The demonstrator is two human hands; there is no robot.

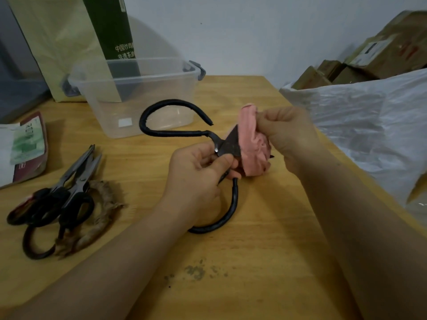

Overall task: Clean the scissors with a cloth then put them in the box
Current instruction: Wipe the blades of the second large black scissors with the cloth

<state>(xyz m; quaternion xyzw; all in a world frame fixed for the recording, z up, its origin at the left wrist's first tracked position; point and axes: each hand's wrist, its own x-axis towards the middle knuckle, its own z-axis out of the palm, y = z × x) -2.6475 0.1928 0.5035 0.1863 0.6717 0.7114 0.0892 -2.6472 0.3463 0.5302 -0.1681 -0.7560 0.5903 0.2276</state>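
Box: clear plastic tub, rectangular with rounded corners, grey latches at both ends; stands open at the far side of the table; a small white label and the wood under it show through its floor and walls.
Table: pale yellow wood with a fine grain; a scatter of grey crumbs lies on it near the forearms.
Scissors: just in front of the box and outside it, held over the middle of the table; dark, dull metal blades; two very large open loops for handles, black and wound round like cord; one loop curves toward the box, the other toward the person.
Left hand: fingers and thumb curled round the scissors at the pivot, thumb pressed on the flat of the blade.
Cloth: pink, soft and bunched in folds; wrapped over the blades so that only their base and a dark tip show.
Right hand: fingers pinch the cloth against the blades.
Other scissors: a heap on the left of the table; bright steel blades with smooth black handles on top; beneath them a dark iron loop and one bound in frayed brown stuff.
White bag: thin crinkled plastic at the right; brown cardboard boxes rise behind its top edge; whether they sit inside it I cannot tell.
Back left: a pale green paper bag; a tall dark green carton with white print.
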